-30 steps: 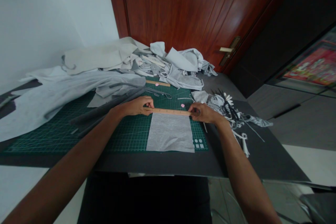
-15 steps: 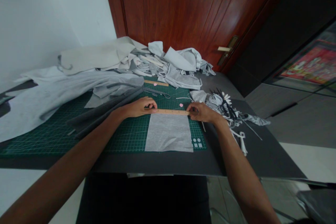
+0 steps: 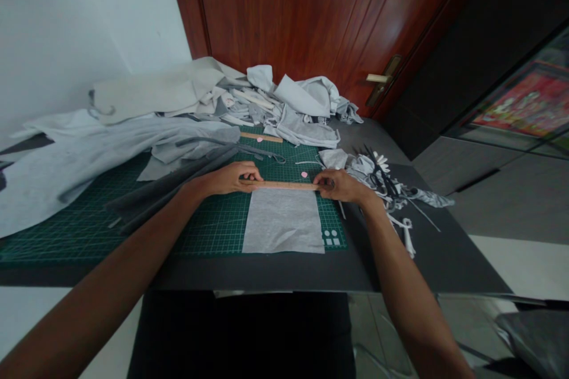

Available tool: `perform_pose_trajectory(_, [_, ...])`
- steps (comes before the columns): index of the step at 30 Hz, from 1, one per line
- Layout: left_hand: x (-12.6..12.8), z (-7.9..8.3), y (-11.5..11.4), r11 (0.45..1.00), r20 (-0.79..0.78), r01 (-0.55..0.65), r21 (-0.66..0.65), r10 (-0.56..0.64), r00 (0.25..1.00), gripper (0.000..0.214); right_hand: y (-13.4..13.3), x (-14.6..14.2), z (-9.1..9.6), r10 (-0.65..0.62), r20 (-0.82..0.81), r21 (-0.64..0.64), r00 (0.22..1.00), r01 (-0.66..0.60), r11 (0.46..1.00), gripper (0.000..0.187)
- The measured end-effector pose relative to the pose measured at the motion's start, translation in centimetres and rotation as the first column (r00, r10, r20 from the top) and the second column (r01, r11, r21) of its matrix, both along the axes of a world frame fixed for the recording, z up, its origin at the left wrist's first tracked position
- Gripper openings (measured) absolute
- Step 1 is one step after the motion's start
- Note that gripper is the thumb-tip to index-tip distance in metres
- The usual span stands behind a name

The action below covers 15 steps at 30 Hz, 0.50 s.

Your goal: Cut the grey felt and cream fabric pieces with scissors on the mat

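A wooden ruler lies across the far edge of a light grey fabric piece. My left hand pinches the ruler's left end, and my right hand grips its right end, fingers closed. The fabric lies on a green cutting mat, its near edge reaching the mat's front border, with a small crease toward the lower right. Just beyond the ruler is a pink disc. Farther back a second wooden ruler rests on the mat, with another pink disc on it.
Grey and cream fabric covers the left and back of the table. Cloth scraps pile up before a wooden door. Strips and cords lie on the right. Dark grey cloth lies beside my left forearm.
The whole view has shifted slightly. Both hands keep hold of the ruler at the fabric's far edge, with no clear movement against the cloth.
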State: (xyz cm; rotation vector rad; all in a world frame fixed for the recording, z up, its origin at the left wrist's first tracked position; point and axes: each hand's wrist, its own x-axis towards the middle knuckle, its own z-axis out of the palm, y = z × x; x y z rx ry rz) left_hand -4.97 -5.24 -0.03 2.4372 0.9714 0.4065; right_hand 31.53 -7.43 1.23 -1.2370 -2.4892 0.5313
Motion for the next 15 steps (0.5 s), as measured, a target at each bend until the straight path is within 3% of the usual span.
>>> perform_pose_trajectory(15, [0.03, -0.45, 0.18, 1.000, 0.057, 0.014, -0.022, -0.013, 0.998, 0.035, 0.05, 0.09, 0.12, 0.036, -0.006, -0.017, 0.999, -0.037, 0.999, 0.026])
